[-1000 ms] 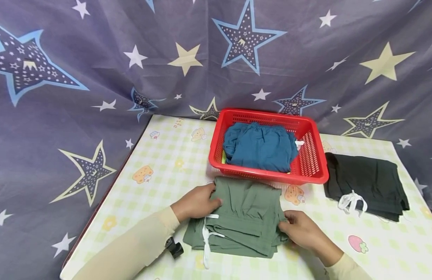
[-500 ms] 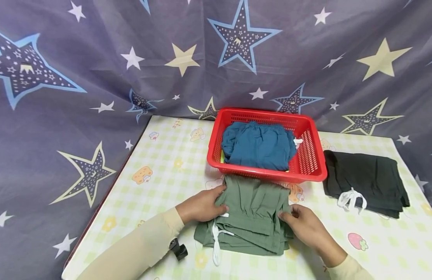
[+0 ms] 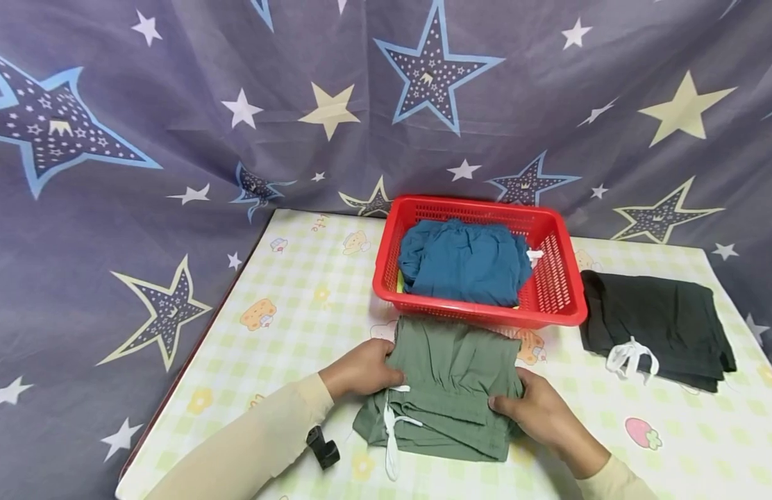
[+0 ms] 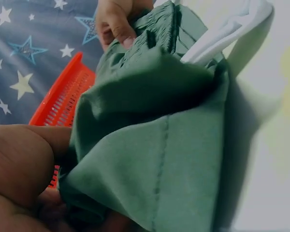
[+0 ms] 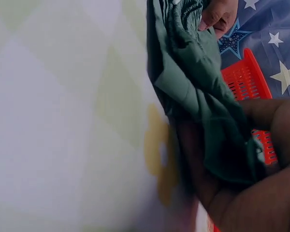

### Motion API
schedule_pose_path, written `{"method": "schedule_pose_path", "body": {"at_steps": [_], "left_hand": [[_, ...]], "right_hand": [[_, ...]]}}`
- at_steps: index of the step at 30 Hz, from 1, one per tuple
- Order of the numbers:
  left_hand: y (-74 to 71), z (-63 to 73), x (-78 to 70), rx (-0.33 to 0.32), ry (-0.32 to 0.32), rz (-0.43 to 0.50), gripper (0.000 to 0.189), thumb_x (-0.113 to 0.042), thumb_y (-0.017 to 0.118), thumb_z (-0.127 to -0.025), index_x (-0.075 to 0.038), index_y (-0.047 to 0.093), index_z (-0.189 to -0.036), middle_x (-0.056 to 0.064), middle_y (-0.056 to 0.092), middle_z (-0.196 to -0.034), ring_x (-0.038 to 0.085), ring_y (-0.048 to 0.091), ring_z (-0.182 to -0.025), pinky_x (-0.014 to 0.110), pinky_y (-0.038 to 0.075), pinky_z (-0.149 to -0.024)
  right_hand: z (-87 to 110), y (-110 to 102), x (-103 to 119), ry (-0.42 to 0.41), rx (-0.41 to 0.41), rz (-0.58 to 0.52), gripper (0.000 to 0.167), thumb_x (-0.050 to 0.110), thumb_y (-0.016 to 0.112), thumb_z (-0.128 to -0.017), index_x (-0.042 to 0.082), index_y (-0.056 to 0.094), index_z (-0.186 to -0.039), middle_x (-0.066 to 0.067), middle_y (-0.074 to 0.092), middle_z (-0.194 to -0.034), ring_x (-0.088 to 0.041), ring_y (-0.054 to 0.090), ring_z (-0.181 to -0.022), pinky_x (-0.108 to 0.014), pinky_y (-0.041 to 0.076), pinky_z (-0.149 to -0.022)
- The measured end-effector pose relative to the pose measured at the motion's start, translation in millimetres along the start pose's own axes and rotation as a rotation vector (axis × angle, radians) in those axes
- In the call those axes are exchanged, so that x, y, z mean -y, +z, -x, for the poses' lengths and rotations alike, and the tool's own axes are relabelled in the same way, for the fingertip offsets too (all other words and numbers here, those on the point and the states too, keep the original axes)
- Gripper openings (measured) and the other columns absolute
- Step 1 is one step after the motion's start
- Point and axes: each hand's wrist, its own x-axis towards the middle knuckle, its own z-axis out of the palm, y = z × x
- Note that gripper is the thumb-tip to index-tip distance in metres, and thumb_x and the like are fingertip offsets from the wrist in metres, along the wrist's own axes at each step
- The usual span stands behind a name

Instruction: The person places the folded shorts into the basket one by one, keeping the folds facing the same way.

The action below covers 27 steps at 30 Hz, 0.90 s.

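Observation:
Folded green drawstring pants (image 3: 451, 368) lie on the table in front of the red basket, a gathered waistband and a white drawstring (image 3: 391, 441) showing. My left hand (image 3: 366, 368) grips their left edge, thumb on top. At the right edge my right hand (image 3: 539, 411) pinches the folded layers, its thumb over the cloth and the other fingers partly hidden beneath. In the left wrist view the pants (image 4: 145, 145) show a stitched seam and a loose fold. The right wrist view shows fingers under the layered cloth (image 5: 203, 92).
A red plastic basket (image 3: 480, 305) holding a crumpled blue garment (image 3: 470, 267) stands just behind the pants. Folded black clothing (image 3: 664, 326) with a white drawstring lies at the right. A checked cloth (image 3: 298, 305) covers the table; a star-patterned curtain (image 3: 286, 160) hangs behind.
The green pants have shifted slightly to the right, with my left hand moving along. My right thumb has come further over the top of the cloth.

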Motion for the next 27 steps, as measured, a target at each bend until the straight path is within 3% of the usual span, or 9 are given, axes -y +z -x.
{"method": "schedule_pose_path", "body": {"at_steps": [4,7,11,17,23,27], "left_hand": [[1.4,3.9,2.2,0.009,0.042,0.085,0.021,-0.007,0.071,-0.085,-0.011,0.063,-0.105,-0.006,0.064,-0.085,0.011,0.058,-0.081,0.032,0.049,-0.078],[-1.3,8.3,2.7,0.001,0.075,0.108,0.026,-0.008,0.071,-0.088,-0.013,0.063,-0.112,-0.007,0.067,-0.091,0.011,0.061,-0.088,0.033,0.050,-0.083],[-10.9,17.9,-1.4,-0.007,0.109,0.125,0.026,-0.011,0.071,-0.091,-0.016,0.062,-0.115,-0.008,0.068,-0.091,0.009,0.061,-0.088,0.033,0.050,-0.083],[-32.0,33.9,-21.0,-0.001,0.150,0.193,0.024,-0.009,0.069,-0.093,-0.016,0.061,-0.114,-0.006,0.068,-0.095,0.012,0.062,-0.089,0.034,0.049,-0.083],[-51.7,47.6,-41.8,0.033,0.209,0.189,0.018,-0.009,0.067,-0.094,-0.017,0.058,-0.107,-0.004,0.064,-0.097,0.013,0.059,-0.091,0.033,0.048,-0.083],[-63.3,50.0,-49.9,0.011,0.250,0.184,0.022,-0.009,0.067,-0.094,-0.017,0.059,-0.114,-0.003,0.065,-0.101,0.014,0.060,-0.094,0.034,0.049,-0.085]], "right_hand": [[2.5,0,0,-0.044,-0.020,-0.012,0.052,0.006,0.079,-0.085,0.000,0.060,-0.133,-0.007,0.070,-0.112,-0.018,0.062,-0.100,-0.035,0.051,-0.084],[5.6,-1,1,-0.073,-0.038,-0.032,0.052,0.005,0.078,-0.084,0.002,0.060,-0.133,-0.008,0.069,-0.114,-0.018,0.061,-0.102,-0.034,0.050,-0.087],[12.1,-6,6,-0.121,-0.033,-0.065,0.052,0.006,0.078,-0.086,0.005,0.059,-0.134,-0.009,0.067,-0.116,-0.018,0.061,-0.103,-0.032,0.050,-0.087],[25.7,-18,24,-0.202,-0.008,-0.119,0.057,0.005,0.077,-0.087,0.003,0.054,-0.140,-0.014,0.067,-0.119,-0.020,0.064,-0.101,-0.031,0.053,-0.084],[40.6,-28,45,-0.245,0.006,-0.091,0.058,0.005,0.076,-0.088,0.004,0.053,-0.142,-0.013,0.067,-0.120,-0.017,0.065,-0.102,-0.029,0.053,-0.084],[43.3,-35,57,-0.291,-0.013,-0.084,0.062,0.006,0.075,-0.090,0.002,0.048,-0.146,-0.018,0.066,-0.123,-0.019,0.065,-0.103,-0.030,0.055,-0.082]]}}
